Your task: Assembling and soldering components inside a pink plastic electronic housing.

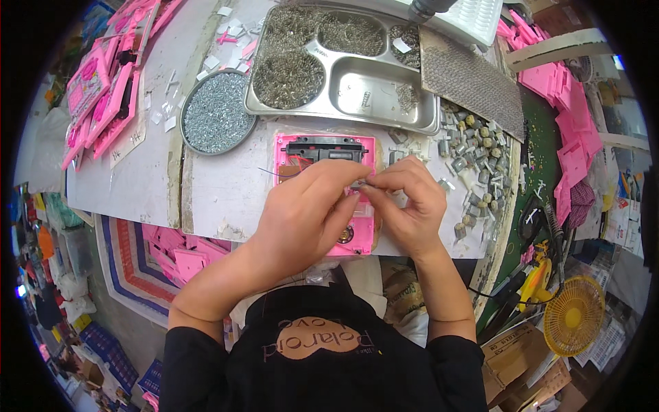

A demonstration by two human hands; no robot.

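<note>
A pink plastic toy housing lies on the table in front of me, with a black part across its far end. Over its middle, my left hand and my right hand meet fingertip to fingertip. Between them they pinch a small grey metal part, mostly covered by the fingers. Red and blue wires stick out beside my left hand. A round metal piece shows in the housing's near end. My hands hide the centre of the housing.
Beyond the housing stands a steel compartment tray with springs. A round dish of screws is left of it. Small grey motors are heaped at right. Pink housings are stacked far left. A yellow fan stands lower right.
</note>
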